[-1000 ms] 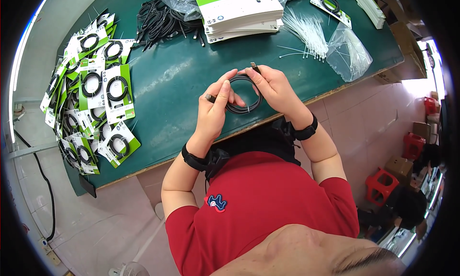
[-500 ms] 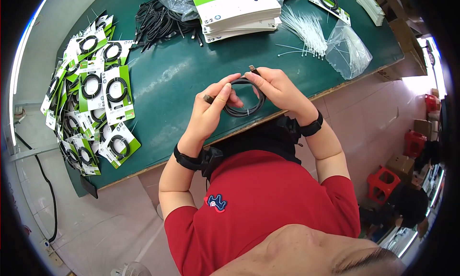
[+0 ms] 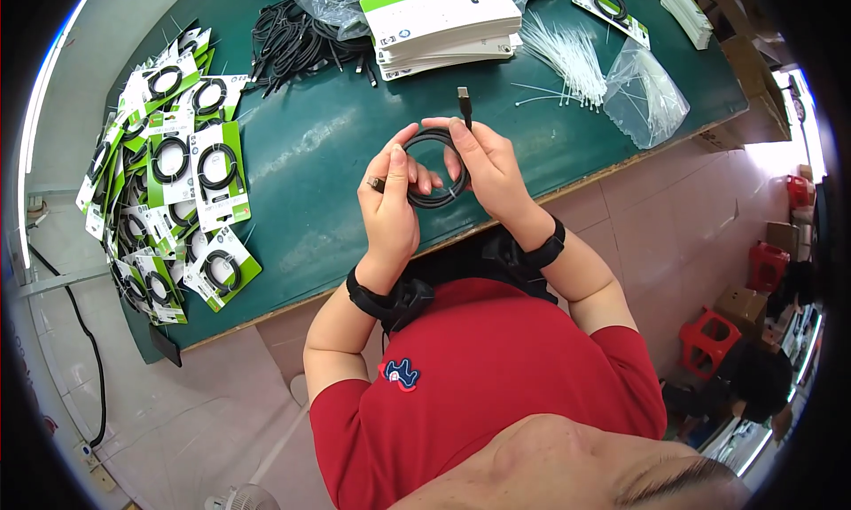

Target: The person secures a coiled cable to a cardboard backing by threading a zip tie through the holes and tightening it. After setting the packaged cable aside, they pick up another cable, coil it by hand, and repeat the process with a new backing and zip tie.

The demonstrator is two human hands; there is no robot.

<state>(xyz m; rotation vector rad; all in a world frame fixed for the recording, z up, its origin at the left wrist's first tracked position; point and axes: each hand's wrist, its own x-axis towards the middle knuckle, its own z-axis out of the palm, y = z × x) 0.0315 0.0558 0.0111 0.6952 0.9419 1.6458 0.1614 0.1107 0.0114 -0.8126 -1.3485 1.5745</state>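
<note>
A black cable [image 3: 432, 200] is wound into a round coil above the near edge of the green table [image 3: 301, 204]. My left hand [image 3: 390, 186] grips the coil's left side, thumb on top, and one connector end pokes out left of it. On the right side my right hand [image 3: 490, 164] pinches the coil between thumb and fingers. The other plug [image 3: 464, 102] stands up past that thumb, pointing away from me. A light-coloured band crosses the coil at its lower right.
Carded cable coils [image 3: 170, 160] lie heaped at the left. Loose black cables [image 3: 292, 45], a stack of cards [image 3: 443, 23] and white cable ties [image 3: 567, 58] line the back. A plastic bag of ties [image 3: 647, 93] and one carded coil [image 3: 612, 9] are at right.
Both hands have drawn closer together and shifted slightly, the right one moving left. The coil has turned and moved a little left; its right plug now points straight away from me.
</note>
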